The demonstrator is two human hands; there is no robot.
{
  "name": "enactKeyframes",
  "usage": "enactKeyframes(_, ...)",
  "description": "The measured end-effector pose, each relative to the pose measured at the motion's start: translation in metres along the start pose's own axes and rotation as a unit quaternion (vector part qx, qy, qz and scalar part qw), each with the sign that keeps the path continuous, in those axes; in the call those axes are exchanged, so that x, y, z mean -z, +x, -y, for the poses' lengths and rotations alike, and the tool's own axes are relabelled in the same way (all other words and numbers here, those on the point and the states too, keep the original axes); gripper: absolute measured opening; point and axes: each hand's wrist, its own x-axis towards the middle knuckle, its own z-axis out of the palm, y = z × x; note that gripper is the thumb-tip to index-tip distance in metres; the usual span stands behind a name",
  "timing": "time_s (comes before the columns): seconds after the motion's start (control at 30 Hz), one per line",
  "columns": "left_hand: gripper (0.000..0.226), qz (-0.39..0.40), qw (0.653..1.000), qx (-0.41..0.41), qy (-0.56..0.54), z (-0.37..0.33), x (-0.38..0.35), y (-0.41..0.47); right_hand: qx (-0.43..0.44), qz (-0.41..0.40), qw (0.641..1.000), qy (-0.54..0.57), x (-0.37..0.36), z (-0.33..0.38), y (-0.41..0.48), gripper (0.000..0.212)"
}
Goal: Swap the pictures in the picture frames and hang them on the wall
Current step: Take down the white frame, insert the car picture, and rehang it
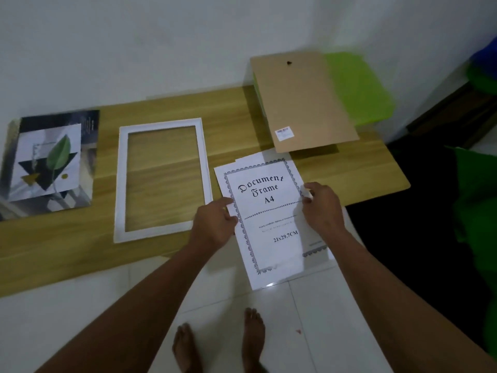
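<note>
One leaf picture [51, 162] lay flat at the left end of the wooden surface [67, 246]. Just right of it lay one white frame [161, 179], the wood grain showing through its opening. Further right, the left hand [215, 227] pinched the left edge of the document sheet [269, 219], its index finger stretched onto the paper. The right hand [322, 208] pinched the sheet's right edge. That sheet, printed "Document Frame A4", reached past the surface's near edge over the tiled floor [80, 319]. A second bordered sheet [316, 244] showed from beneath it. Behind them one brown backing board [301, 103] sat tilted, its far end over something green [355, 87]. Two bare feet [252, 337] stood on the floor.
</note>
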Motion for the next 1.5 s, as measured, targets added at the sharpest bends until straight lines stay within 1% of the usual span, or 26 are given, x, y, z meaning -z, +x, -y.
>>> enactKeyframes(0.07,0.048,0.012,0.996,-0.008,0.088,-0.002,-0.004,0.005,0.045,0.0,0.996,-0.075,-0.004,-0.005,0.003,0.04)
enactKeyframes(0.17,0.058,0.023,0.973,-0.023,0.229,-0.009,-0.006,0.005,0.12,0.034,0.977,-0.172,-0.008,-0.013,0.003,0.041)
enactKeyframes(0.27,0.065,0.023,0.951,-0.038,0.305,-0.016,-0.009,0.005,0.145,0.055,0.962,-0.225,-0.005,-0.013,0.003,0.036)
enactKeyframes(0.33,0.065,-0.003,0.936,-0.062,0.346,-0.015,-0.011,0.006,0.163,0.055,0.957,-0.235,-0.004,-0.015,0.005,0.033)
enactKeyframes(0.4,0.064,-0.042,0.913,-0.122,0.388,-0.011,-0.014,0.008,0.164,0.061,0.961,-0.213,-0.005,-0.017,0.008,0.032)
enactKeyframes(0.47,0.064,-0.041,0.896,-0.154,0.415,-0.008,-0.016,0.012,0.151,0.062,0.97,-0.181,-0.005,-0.015,0.01,0.032)
enactKeyframes(0.53,0.066,-0.029,0.898,-0.149,0.412,-0.006,-0.017,0.016,0.151,0.059,0.971,-0.176,-0.005,-0.013,0.012,0.035)
enactKeyframes(0.67,0.066,-0.036,0.909,-0.151,0.386,-0.005,-0.017,0.02,0.164,0.066,0.971,-0.159,-0.003,-0.013,0.017,0.04)
enactKeyframes(0.8,0.066,-0.029,0.916,-0.157,0.368,-0.004,-0.015,0.024,0.15,0.061,0.981,-0.111,-0.001,-0.014,0.023,0.044)
enactKeyframes(0.9,0.067,-0.026,0.915,-0.158,0.37,-0.001,-0.015,0.026,0.167,0.072,0.972,-0.147,-0.001,-0.014,0.023,0.043)
enactKeyframes(1.0,0.066,-0.038,0.91,-0.165,0.379,-0.001,-0.015,0.028,0.18,0.069,0.964,-0.183,-0.002,-0.014,0.022,0.039)
enactKeyframes(1.13,0.065,-0.051,0.901,-0.171,0.396,-0.001,-0.014,0.03,0.186,0.065,0.961,-0.192,-0.003,-0.015,0.025,0.038)
enactKeyframes(1.3,0.065,-0.046,0.902,-0.173,0.394,-0.002,-0.012,0.031,0.181,0.053,0.967,-0.171,-0.003,-0.012,0.026,0.03)
enactKeyframes(1.5,0.066,-0.039,0.907,-0.165,0.386,-0.003,-0.011,0.033,0.17,0.053,0.968,-0.178,0.0,-0.007,0.027,0.037)
